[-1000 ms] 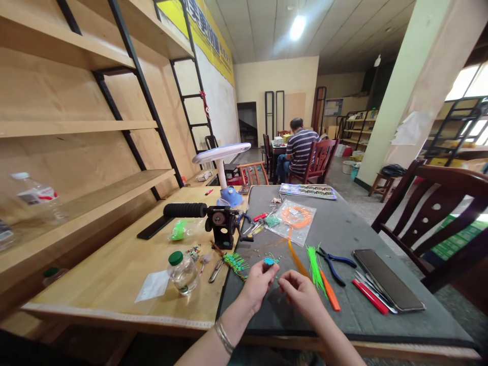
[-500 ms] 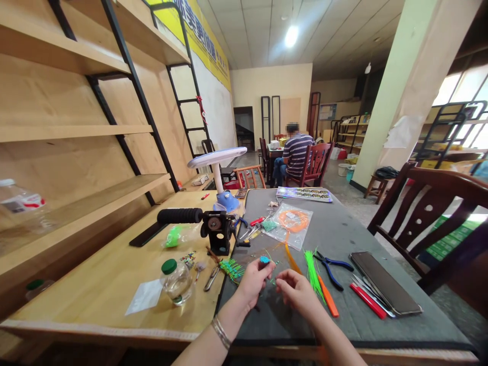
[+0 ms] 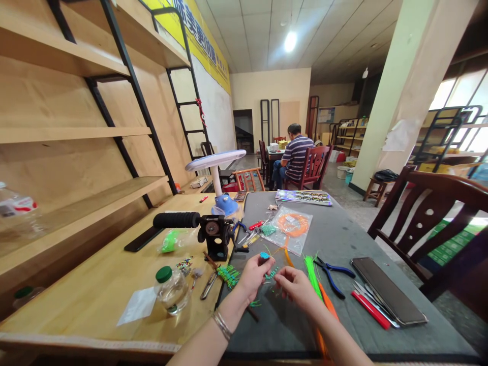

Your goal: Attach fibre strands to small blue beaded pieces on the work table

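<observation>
My left hand is closed in a pinch on a small blue bead held just above the grey mat. My right hand is pinched on fine green strands that run between the two hands. A bunch of bright green strands and an orange strip lie just right of my right hand. A green beaded bundle lies left of my left hand.
A black vise with a foam handle, a small green-capped jar, blue pliers, a phone, a red tool and a bag of orange cord lie around. A wooden chair stands at right. A person sits far behind.
Both hands moved slightly left and nearer to each other. The green strands now show between the fingers. The camera view drifted a little to the right.
</observation>
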Available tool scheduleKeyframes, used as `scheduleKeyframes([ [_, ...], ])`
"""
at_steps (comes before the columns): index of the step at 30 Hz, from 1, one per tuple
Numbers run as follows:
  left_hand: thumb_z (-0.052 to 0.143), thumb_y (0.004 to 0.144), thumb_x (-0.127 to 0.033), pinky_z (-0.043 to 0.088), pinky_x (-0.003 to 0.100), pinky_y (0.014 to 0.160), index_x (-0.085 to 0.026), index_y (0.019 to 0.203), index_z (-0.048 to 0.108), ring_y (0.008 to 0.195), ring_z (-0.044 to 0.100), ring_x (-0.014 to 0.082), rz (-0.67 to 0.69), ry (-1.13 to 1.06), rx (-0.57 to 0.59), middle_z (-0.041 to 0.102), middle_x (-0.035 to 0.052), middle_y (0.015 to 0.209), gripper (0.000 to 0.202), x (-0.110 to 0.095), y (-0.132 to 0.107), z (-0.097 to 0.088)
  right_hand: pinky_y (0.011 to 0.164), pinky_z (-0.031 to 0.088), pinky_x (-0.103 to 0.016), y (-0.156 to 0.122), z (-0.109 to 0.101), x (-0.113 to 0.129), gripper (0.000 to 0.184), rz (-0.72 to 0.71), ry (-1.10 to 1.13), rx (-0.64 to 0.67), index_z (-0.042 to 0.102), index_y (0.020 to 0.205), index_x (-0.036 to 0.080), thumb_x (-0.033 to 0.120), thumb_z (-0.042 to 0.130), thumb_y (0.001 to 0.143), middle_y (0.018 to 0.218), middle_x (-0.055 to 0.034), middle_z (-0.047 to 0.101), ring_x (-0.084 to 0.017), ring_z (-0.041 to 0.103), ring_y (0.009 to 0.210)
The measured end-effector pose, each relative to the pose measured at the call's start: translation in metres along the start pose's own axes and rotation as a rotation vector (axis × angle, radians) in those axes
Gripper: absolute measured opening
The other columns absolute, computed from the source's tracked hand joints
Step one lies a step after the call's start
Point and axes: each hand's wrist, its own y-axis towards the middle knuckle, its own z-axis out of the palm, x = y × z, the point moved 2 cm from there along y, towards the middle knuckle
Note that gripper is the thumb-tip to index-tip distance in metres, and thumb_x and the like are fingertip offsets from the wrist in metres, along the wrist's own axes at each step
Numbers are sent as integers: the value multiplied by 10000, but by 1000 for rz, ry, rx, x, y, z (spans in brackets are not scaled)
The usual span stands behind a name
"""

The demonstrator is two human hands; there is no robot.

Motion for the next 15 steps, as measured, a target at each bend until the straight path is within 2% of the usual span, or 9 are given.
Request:
scheduleKeyframes([
  [2, 760, 599, -470, 169, 177, 403, -142, 727, 592, 426, 314, 42, -5, 5, 6, 459, -68, 516, 390, 1, 2, 1, 364, 316, -189, 3, -1, 2, 299, -24, -12, -36, 529, 627, 190, 470, 592, 708, 533, 26, 590, -87, 480, 402],
  [5, 765, 597, -460, 211, 174, 415, -139, 727, 608, 472, 382, 59, 1, 18, 8, 486, -51, 549, 380, 4, 2, 2, 373, 330, -196, 9, 0, 5, 322, -40, -6, -63, 523, 630, 197, 502, 576, 716, 536, 27, 583, -90, 475, 408],
  [8, 761, 599, -466, 213, 172, 418, -139, 729, 607, 486, 396, 61, 7, 18, 14, 496, -47, 567, 384, 4, 3, 2, 393, 361, -203, 9, -2, 3, 296, -45, -3, -40, 578, 698, 183, 478, 585, 713, 602, 8, 624, -96, 491, 435],
  [11, 757, 599, -480, 184, 174, 411, -146, 716, 585, 443, 342, 46, 8, 12, 16, 467, -64, 533, 394, 2, 5, 1, 436, 401, -210, 6, -4, -1, 272, -80, -33, -25, 624, 802, 169, 416, 624, 690, 656, 2, 649, -98, 508, 463],
  [15, 755, 597, -491, 172, 176, 410, -150, 718, 569, 427, 320, 42, 8, 22, 16, 454, -71, 517, 407, 2, 7, 0, 459, 388, -209, 9, -6, -4, 207, -116, -84, -68, 592, 660, 170, 370, 610, 713, 526, 33, 573, -95, 489, 446],
])
